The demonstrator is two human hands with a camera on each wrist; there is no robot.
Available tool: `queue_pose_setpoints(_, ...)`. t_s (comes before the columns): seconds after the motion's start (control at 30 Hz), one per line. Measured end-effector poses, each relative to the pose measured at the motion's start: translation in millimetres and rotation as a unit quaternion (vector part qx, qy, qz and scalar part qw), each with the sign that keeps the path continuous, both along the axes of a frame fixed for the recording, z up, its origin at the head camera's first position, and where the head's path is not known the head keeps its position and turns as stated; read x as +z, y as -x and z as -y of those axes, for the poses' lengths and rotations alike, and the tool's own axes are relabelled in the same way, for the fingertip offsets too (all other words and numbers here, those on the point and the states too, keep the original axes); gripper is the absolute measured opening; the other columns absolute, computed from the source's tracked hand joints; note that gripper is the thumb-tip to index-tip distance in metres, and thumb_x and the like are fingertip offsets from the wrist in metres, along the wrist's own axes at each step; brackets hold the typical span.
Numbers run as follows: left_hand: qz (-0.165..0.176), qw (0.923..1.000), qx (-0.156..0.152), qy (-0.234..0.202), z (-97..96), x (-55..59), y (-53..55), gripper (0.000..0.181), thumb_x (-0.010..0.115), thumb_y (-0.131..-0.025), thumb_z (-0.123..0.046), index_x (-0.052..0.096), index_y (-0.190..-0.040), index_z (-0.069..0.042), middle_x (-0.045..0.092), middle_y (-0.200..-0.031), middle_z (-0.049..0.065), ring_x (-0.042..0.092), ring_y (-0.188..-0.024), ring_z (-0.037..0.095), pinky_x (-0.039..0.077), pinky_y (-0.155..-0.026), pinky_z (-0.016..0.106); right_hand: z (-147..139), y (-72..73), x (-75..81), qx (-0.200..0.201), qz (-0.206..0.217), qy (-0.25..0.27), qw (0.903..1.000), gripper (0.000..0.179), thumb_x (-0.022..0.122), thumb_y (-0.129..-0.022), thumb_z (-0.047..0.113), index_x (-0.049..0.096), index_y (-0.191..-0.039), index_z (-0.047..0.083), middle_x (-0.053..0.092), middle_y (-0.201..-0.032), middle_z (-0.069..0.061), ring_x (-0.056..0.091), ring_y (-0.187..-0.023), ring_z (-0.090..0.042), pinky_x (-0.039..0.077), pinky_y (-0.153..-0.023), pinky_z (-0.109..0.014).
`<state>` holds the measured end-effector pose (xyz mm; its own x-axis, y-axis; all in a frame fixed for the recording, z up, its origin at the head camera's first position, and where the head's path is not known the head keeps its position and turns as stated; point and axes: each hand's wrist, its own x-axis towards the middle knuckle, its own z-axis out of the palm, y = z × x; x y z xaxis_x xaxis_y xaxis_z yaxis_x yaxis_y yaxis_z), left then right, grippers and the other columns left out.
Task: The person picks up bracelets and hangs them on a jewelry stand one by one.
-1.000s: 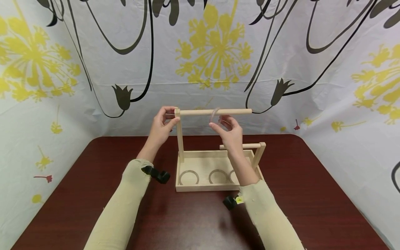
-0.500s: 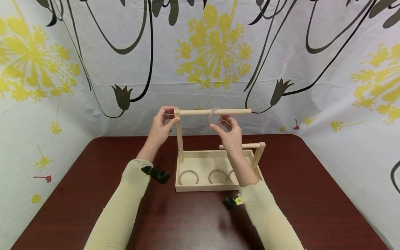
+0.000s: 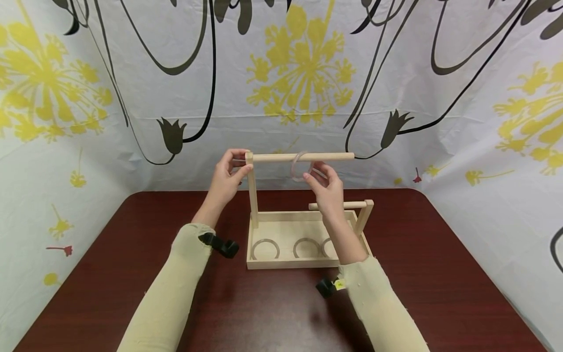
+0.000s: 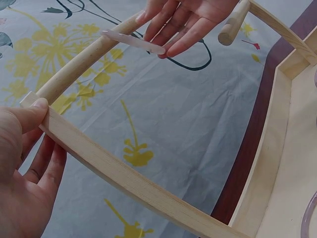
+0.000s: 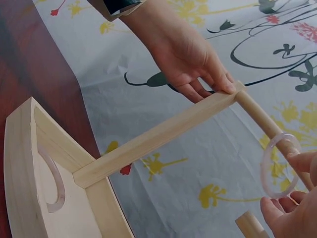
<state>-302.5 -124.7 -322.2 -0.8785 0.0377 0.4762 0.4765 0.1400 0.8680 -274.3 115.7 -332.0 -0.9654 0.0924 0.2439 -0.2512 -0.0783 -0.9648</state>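
A pale translucent bangle (image 3: 301,166) hangs around the upper rod (image 3: 330,157) of a wooden jewelry stand (image 3: 253,195). My right hand (image 3: 328,188) is just right of the bangle, its thumb and fingers spread apart; in the left wrist view, its fingertips are at the bangle's lower edge. My left hand (image 3: 226,178) pinches the top of the stand's tall left post (image 4: 124,173), where the rod joins it, between thumb and fingers. Several bangles, such as the left one (image 3: 266,249), lie in the stand's tray (image 3: 286,264); my right forearm partly hides one.
A shorter post (image 3: 364,217) on the tray's right side carries a lower rod (image 3: 354,205), partly behind my right forearm. The stand is on a dark red-brown table (image 3: 176,274). Behind hangs a white cloth (image 3: 237,98) with flower prints.
The bangle has shifted slightly left along the rod and hangs lower. My right thumb has come away from it to the right, letting go. My left hand stays on the post.
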Motion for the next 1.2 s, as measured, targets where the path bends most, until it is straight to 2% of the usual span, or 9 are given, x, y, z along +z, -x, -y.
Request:
queue_pose_setpoints(0.3,0.000,1.0000,-0.001,-0.005,-1.0,0.3,-0.6,0.036,0.062,-0.095,0.001,0.051,-0.129,0.007,0.059,-0.121,0.020,0.057,-0.095,0.004,0.044,-0.062,0.017,-4.5,-1.0,-2.2,0.016,-0.014,0.001,0.9998,0.048,0.060,-0.098,0.005,0.045,-0.144,0.002,0.045,-0.151,-0.016,0.049,-0.139,-0.028,0.044,-0.112,-0.038)
queue_pose_setpoints(0.43,0.002,1.0000,0.000,-0.002,-0.5,0.5,-1.8,0.036,0.062,-0.096,0.000,0.051,-0.130,0.006,0.059,-0.120,0.018,0.057,-0.095,0.003,0.043,-0.060,0.017,-6.6,-2.9,-3.8,0.016,-0.023,0.001,0.9996,0.048,0.060,-0.098,0.003,0.044,-0.144,0.001,0.045,-0.150,-0.018,0.050,-0.138,-0.029,0.046,-0.109,-0.032)
queue_pose_setpoints(0.53,0.003,0.9999,0.004,0.011,0.2,-0.2,-1.9,0.037,0.062,-0.097,-0.002,0.051,-0.131,0.004,0.059,-0.123,0.019,0.058,-0.097,0.005,0.044,-0.060,0.020,-8.5,-4.7,-4.1,0.015,-0.027,-0.004,0.9995,0.049,0.060,-0.098,0.003,0.044,-0.143,0.000,0.046,-0.149,-0.018,0.050,-0.137,-0.029,0.048,-0.106,-0.027)
queue_pose_setpoints(0.7,0.013,0.9992,0.008,0.036,1.5,-1.5,-1.0,0.037,0.061,-0.099,-0.008,0.050,-0.134,-0.001,0.058,-0.127,0.018,0.057,-0.101,0.010,0.044,-0.061,0.026,-11.4,-9.7,-3.0,0.016,-0.027,-0.017,0.9994,0.049,0.061,-0.097,0.005,0.044,-0.143,0.002,0.047,-0.149,-0.016,0.050,-0.138,-0.030,0.048,-0.105,-0.027)
queue_pose_setpoints(0.97,0.010,0.9996,0.004,0.028,1.6,-0.9,-0.3,0.037,0.061,-0.098,-0.006,0.051,-0.133,0.000,0.058,-0.126,0.018,0.057,-0.102,0.013,0.043,-0.061,0.024,-15.4,-16.0,-3.7,0.027,-0.018,-0.028,0.9991,0.050,0.060,-0.098,0.007,0.042,-0.145,0.004,0.050,-0.146,-0.010,0.051,-0.136,-0.027,0.049,-0.102,-0.021)
queue_pose_setpoints(1.2,0.009,0.9997,0.002,0.022,1.3,-1.3,0.0,0.037,0.061,-0.098,-0.005,0.050,-0.133,0.001,0.058,-0.127,0.019,0.057,-0.103,0.016,0.042,-0.060,0.022,-16.8,-21.4,-7.8,0.036,-0.018,-0.032,0.9986,0.050,0.060,-0.098,0.004,0.042,-0.144,0.001,0.050,-0.145,-0.016,0.053,-0.134,-0.030,0.050,-0.094,-0.015)
